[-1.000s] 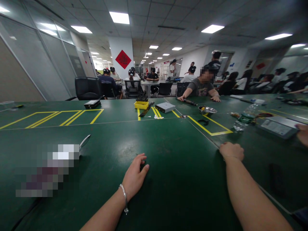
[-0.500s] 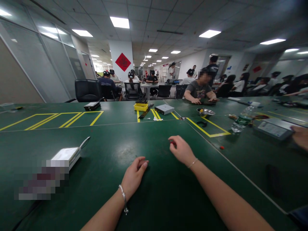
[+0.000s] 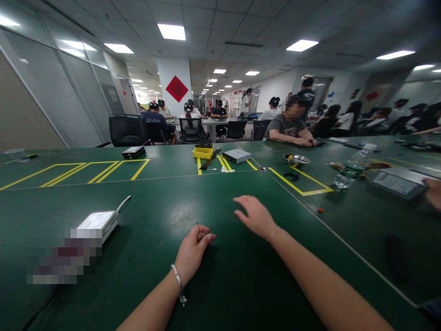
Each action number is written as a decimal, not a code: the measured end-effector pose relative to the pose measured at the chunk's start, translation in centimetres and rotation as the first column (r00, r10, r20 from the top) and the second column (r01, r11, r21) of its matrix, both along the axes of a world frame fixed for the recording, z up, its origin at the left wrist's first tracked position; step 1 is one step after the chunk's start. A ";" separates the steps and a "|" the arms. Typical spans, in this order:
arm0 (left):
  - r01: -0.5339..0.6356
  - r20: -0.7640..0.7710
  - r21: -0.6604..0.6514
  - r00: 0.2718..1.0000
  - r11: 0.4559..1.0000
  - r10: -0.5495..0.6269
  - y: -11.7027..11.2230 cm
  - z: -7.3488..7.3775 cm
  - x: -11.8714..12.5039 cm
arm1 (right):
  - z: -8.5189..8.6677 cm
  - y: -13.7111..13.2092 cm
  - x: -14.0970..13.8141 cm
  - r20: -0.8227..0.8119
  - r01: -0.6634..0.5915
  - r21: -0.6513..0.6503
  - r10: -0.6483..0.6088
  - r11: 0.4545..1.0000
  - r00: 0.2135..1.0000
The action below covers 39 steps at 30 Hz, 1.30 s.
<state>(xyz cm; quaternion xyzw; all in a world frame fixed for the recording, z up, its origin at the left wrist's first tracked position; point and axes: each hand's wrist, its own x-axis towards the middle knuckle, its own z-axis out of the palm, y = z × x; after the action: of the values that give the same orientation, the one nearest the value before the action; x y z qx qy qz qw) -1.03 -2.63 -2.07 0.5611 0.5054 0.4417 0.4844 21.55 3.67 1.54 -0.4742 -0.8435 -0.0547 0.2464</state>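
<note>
My left hand (image 3: 195,250) is just above or on the green table (image 3: 144,276), its fingers curled in and the thumb pressed toward the index finger. Whatever may lie inside that grip is hidden. To its right and farther forward, my right hand (image 3: 255,216) is stretched out with the thumb apart from the fingers. Nothing shows between them. A small red piece (image 3: 320,210) lies on the table to the right of my right hand.
At left stands a device with a lit screen (image 3: 96,223), partly blurred. Farther back are a yellow tray (image 3: 202,153), a grey box (image 3: 236,156), a metal bowl (image 3: 296,159) and a water bottle (image 3: 351,170). A person (image 3: 291,124) sits across; another's hand (image 3: 433,192) touches a metal box (image 3: 396,183).
My right hand has opened and shifted slightly left; the small red thing seen at its fingers is no longer visible there. My left hand stays curled, almost in place.
</note>
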 end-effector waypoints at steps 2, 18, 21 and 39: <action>-0.005 0.010 -0.006 1.000 1.000 0.005 -0.1 0.2 0.1 | -0.3 2.1 5.6 0.036 0.344 0.042 -0.345 0.938 0.938; -0.039 -0.167 -0.010 0.985 0.999 0.036 -0.1 0.9 0.1 | -3.0 2.6 19.2 0.164 0.897 -0.244 -0.896 0.368 0.412; -0.051 -0.041 -0.076 0.998 0.996 0.048 0.0 0.6 0.2 | -1.9 2.8 16.6 0.006 0.822 -0.233 -0.844 0.520 0.536; -0.069 -0.263 0.029 0.962 0.997 0.074 -0.1 1.1 0.4 | -2.1 -3.7 -8.1 -0.783 -0.646 -0.600 -0.512 0.473 0.353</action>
<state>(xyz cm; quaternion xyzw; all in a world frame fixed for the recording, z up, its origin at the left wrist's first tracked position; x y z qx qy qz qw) -0.62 -2.73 -1.01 0.6012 0.5810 0.3851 0.3908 13.48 -0.01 -0.52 -0.4188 -0.4566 0.6770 0.3973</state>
